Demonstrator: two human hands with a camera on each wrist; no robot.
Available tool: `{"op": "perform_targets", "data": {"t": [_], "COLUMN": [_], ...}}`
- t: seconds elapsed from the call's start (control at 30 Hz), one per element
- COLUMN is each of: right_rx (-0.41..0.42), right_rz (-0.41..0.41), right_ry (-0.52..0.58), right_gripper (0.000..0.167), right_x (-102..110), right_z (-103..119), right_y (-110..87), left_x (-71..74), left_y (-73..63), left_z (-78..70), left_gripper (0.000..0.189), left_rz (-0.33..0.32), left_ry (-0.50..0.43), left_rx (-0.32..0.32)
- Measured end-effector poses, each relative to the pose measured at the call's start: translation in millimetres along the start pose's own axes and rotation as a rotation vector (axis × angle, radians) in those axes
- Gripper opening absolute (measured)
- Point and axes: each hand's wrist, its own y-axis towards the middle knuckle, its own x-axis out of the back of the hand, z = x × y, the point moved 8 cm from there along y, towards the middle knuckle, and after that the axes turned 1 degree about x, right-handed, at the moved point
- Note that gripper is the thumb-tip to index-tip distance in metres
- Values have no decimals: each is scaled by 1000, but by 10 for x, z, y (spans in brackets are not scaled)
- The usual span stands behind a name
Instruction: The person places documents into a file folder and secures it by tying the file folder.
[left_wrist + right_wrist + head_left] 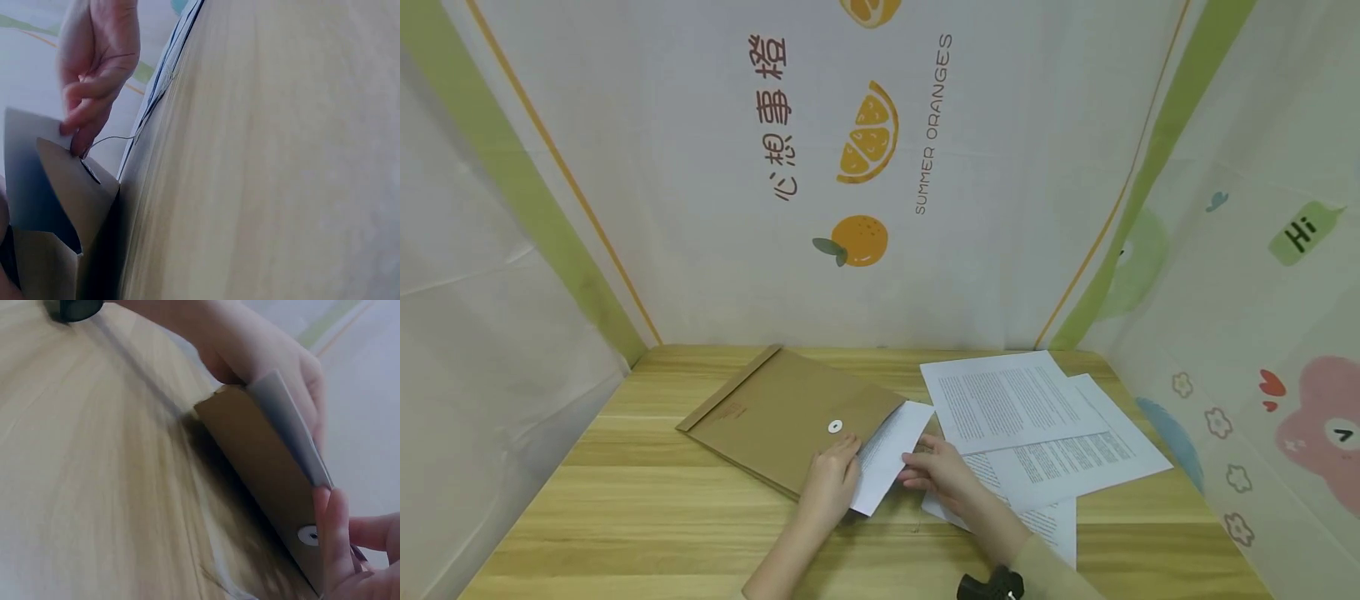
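Note:
A brown paper envelope (pixel 790 387) lies slanted on the wooden table in the head view, its mouth toward the right. White printed paper (pixel 891 454) sticks out of that mouth. My left hand (pixel 831 479) grips the envelope beside its opening, fingers over the front near a white round button (pixel 835 427). At the outer edge of the paper, my right hand (pixel 947 475) pinches it between thumb and fingers. The left wrist view shows the envelope's flap (pixel 94 200) bent away from the paper, with a thin string beside it. How much paper sits inside is hidden.
Several loose printed sheets (pixel 1007 396) overlap on the table's right side, partly under my right forearm. A black wrist device (pixel 990 583) shows at the bottom of the head view. Hanging printed cloth (pixel 700 208) encloses the table at the back and sides.

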Motion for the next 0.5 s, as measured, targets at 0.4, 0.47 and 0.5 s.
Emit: {"op": "perform_targets", "data": {"t": [0.4, 0.47, 0.5], "right_rx": [153, 181, 192], "right_rz": [-159, -180, -189], "right_ry": [-297, -426, -503], "right_gripper": [30, 21, 17], "right_x": [-151, -168, -180], "right_z": [199, 261, 293], "right_y": [68, 68, 68], "left_x": [-9, -14, -18], "left_y": [-2, -2, -3], "left_z": [-27, -26, -23], "left_gripper": [25, 25, 25], "left_rz": [5, 12, 16], "left_ry": [14, 13, 12], "left_rx": [-14, -13, -9]}}
